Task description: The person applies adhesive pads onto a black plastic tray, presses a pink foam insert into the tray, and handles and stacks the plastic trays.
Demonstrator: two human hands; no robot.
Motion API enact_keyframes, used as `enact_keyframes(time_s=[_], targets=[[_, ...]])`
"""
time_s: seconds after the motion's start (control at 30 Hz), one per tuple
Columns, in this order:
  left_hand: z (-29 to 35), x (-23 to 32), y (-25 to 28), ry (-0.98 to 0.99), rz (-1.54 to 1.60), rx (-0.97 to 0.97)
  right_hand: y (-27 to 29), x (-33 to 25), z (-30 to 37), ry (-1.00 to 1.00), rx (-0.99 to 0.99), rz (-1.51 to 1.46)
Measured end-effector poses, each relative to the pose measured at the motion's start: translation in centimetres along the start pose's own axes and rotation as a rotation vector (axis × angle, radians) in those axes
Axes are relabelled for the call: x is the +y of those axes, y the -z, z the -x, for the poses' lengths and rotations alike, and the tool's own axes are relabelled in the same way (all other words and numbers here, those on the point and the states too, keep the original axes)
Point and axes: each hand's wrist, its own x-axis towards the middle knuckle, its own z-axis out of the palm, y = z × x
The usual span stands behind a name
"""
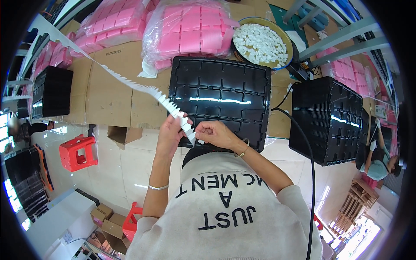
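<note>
A long white strip (147,90) with a row of small tabs along its edge runs down from the far left to my hands. My left hand (170,132) is closed round its near end. Close beside it, my right hand (214,134) is pinched, with a small white piece (200,141) at its fingertips. Whether that piece is still joined to the strip I cannot tell. Beyond and partly beneath my hands lies a black molded plastic tray (221,80), with shallow ridged compartments.
Stacked black trays stand at the right (323,121) and left (53,92). A round pan (289,47) holds many white pieces. Pink foam blocks in clear plastic (188,28) line the back. A black cable (310,147) hangs at my right. A red stool (78,153) stands left; another person (378,162) is far right.
</note>
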Motion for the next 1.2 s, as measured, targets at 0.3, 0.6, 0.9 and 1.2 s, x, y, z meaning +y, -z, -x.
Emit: enact_keyframes(time_s=[0.3,0.6,0.9,1.2], targets=[[-0.8,-3.0,0.5,-0.031,-0.278,0.006,1.1,-3.2,1.5,0.167,0.275,0.373],[0.7,-5.7,-0.3,-0.172,-0.123,0.188,6.3,-6.0,2.8,0.461,0.505,0.768],[4.7,-8.2,1.3,0.013,-0.26,0.121,19.5,-6.8,4.6,0.256,0.738,1.312],[4.4,-7.2,-0.4,-0.006,-0.26,0.176,22.4,-4.7,0.5,0.37,0.69,1.383]])
